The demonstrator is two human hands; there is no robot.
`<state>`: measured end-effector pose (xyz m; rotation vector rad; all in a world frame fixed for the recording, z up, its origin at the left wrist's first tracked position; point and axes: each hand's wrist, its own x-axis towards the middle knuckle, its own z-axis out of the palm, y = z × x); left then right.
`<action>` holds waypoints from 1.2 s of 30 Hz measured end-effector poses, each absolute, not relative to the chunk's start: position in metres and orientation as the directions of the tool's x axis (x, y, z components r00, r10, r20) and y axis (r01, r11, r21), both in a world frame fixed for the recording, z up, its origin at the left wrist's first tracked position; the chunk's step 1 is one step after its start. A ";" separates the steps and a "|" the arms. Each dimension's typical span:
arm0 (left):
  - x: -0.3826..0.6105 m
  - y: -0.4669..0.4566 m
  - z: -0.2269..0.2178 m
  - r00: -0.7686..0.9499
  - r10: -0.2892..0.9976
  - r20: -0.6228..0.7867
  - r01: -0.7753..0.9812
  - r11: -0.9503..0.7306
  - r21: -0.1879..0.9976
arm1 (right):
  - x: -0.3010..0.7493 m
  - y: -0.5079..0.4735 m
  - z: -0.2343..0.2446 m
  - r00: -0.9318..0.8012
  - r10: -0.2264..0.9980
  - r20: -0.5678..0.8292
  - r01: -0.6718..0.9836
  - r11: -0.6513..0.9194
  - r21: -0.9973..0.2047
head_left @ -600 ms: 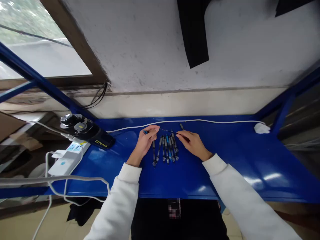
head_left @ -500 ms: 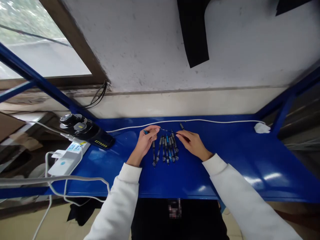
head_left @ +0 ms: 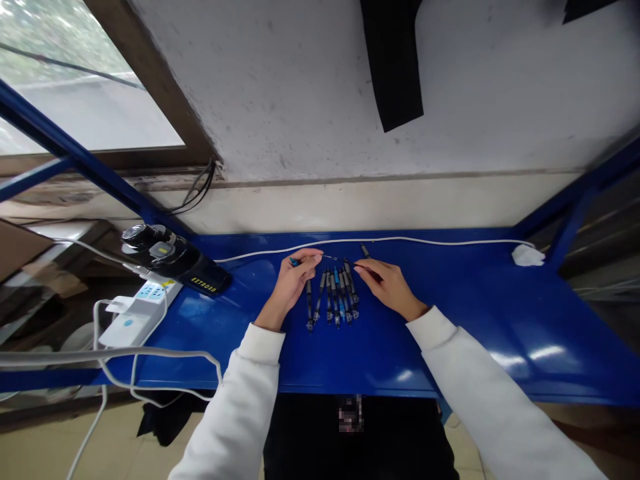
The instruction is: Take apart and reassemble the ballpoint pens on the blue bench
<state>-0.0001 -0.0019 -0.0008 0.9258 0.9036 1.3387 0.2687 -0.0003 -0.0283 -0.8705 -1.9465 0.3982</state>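
Observation:
My left hand [head_left: 295,279] is closed around a slim pen [head_left: 329,257]; a blue-green end shows behind the fingers and a thin, partly clear length points right from the fingertips. Just right of it, my right hand [head_left: 387,283] pinches with thumb and forefinger. A small dark bit shows at its fingertips, too small to name. Between and below the hands, several grey, black and blue pens [head_left: 330,293] lie side by side on the blue table [head_left: 380,360]. Another grey pen piece [head_left: 365,251] lies behind my right hand.
A white cable [head_left: 425,239] runs along the table's back edge to a crumpled white tissue [head_left: 528,255]. At the left stand a black bottle [head_left: 185,263] and a white power strip [head_left: 137,317] with looping cords. Blue frame posts [head_left: 575,200] rise at both sides.
Both hands stay nearly in place. My right fingertips are slightly farther from the thin end of the pen in my left hand. The view has shifted a little.

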 end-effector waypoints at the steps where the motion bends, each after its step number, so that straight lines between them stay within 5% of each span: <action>1: 0.000 -0.002 -0.001 0.032 0.999 -0.001 -0.378 0.013 0.926 | 0.269 0.000 -0.028 -0.313 0.715 0.625 0.411 0.695 -0.590; 31: 0.002 -0.005 -0.005 0.114 0.993 0.035 -0.213 -0.010 0.977 | 0.267 -0.002 -0.024 -0.358 0.714 0.602 0.409 0.699 -0.586; 36: 0.002 -0.005 0.000 0.088 0.995 0.038 -0.372 -0.002 0.928 | 0.268 -0.003 -0.022 -0.349 0.727 0.592 0.405 0.686 -0.604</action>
